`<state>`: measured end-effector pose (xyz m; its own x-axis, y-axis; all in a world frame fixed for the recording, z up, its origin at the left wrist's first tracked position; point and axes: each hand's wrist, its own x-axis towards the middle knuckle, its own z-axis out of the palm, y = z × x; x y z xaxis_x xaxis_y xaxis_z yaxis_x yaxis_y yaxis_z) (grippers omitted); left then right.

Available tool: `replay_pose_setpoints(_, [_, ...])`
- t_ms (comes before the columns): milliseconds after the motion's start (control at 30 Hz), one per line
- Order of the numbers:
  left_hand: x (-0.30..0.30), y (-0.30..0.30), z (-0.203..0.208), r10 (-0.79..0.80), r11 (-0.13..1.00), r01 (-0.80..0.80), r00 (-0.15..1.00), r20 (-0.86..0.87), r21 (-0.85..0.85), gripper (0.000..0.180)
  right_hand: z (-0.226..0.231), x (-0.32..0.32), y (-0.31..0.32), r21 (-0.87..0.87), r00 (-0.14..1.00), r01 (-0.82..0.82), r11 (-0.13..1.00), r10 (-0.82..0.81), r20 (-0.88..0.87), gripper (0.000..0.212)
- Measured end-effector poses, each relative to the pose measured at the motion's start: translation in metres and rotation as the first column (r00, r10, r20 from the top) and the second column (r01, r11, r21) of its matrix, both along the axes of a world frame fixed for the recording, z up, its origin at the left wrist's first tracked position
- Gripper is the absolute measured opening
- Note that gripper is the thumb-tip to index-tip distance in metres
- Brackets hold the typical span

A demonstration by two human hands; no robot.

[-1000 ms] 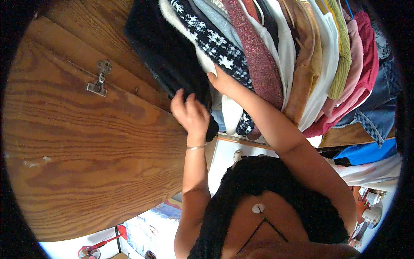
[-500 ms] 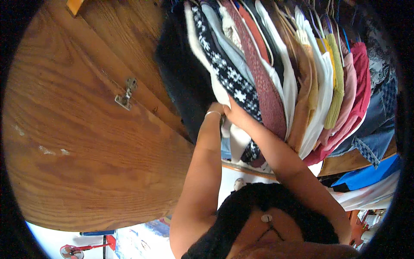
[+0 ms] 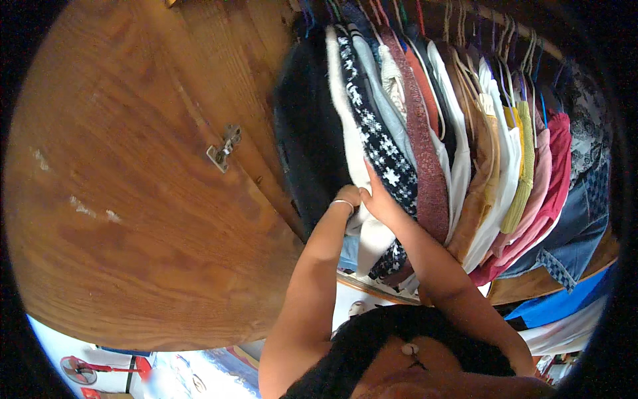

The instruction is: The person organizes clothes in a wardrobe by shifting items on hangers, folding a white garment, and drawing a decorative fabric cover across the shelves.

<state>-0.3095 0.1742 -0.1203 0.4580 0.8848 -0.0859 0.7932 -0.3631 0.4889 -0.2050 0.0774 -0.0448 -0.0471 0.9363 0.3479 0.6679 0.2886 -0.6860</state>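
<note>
A row of clothes hangs in a wooden wardrobe. My left hand (image 3: 347, 195) and my right hand (image 3: 379, 202) meet at a fuzzy white garment (image 3: 337, 93), low on its front. The left fingers curl at its edge, partly hidden in the cloth beside a black garment (image 3: 309, 113). On the other side, the right thumb presses the white cloth while the fingers slip between it and a black sweater with white snowflakes (image 3: 379, 149). A bracelet (image 3: 343, 203) circles my left wrist.
At the left stands a broad wooden door (image 3: 133, 219) with a metal hinge (image 3: 224, 147). Rightward hang a mauve knit (image 3: 425, 153), brown (image 3: 475, 179), green (image 3: 522, 179) and crimson (image 3: 559, 146) clothes and denim (image 3: 565, 223). A red fan (image 3: 83, 369) shows at the lower left.
The view has shifted, so clothes and door appear lower and further right, and more of the hangers and rail shows. Both hands stay at the white garment.
</note>
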Motion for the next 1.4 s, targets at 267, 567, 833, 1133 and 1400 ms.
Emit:
replay_pose_setpoints(267, [-0.026,-0.122,0.07,-0.221,0.488,-0.266,0.884,0.412,0.831,0.039,0.009,0.0,-0.006,0.064,0.983,-0.106,0.992,0.114,-0.143,0.069])
replay_pose_setpoints(567, [-0.032,-0.117,0.003,0.359,0.864,-0.49,0.761,0.54,0.117,0.065,0.017,-0.015,-0.01,0.176,0.803,-0.182,0.968,0.249,-0.541,0.02])
replay_pose_setpoints(833, [0.06,-0.144,-0.028,0.131,0.984,-0.179,0.645,0.753,-0.018,0.026,-0.012,-0.034,0.017,-0.18,0.78,-0.295,0.938,0.127,-0.613,0.064])
replay_pose_setpoints(1133, [-0.012,-0.147,-0.013,0.119,0.868,-0.439,0.638,0.761,0.233,0.029,0.017,-0.032,0.002,-0.098,0.889,0.055,0.994,-0.094,-0.447,0.059])
replay_pose_setpoints(1400, [-0.037,-0.082,-0.07,0.396,0.886,-0.328,0.903,-0.167,0.329,0.031,0.028,-0.036,-0.004,-0.2,0.939,0.02,0.98,-0.087,-0.333,0.07])
